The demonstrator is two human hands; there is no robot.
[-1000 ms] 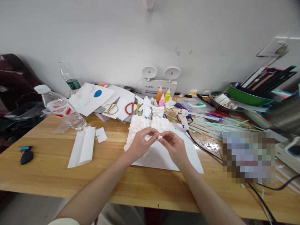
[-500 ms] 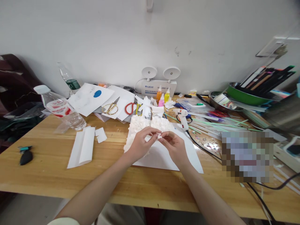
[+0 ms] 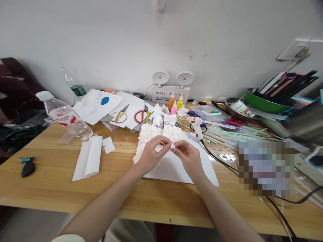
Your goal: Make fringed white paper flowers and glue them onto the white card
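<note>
Between the fingertips of both hands is a small white piece of paper, partly covered by the fingers. My left hand pinches it from the left, and my right hand pinches it from the right. Both hands are above a large white sheet lying on the table. Bumpy white crumpled paper pieces cover the sheet's left and far parts; my left hand hides some of them. A white hot glue gun lies just beyond the sheet's right side.
On the left are a water bottle, folded white paper and small paper squares. Gold-handled scissors, red-handled scissors and glue bottles stand or lie behind. A black cord, plastic sticks and a green bowl occupy the right.
The fingers have shifted very slightly around the small paper piece, which stays pinched between both hands. Everything else looks the same.
</note>
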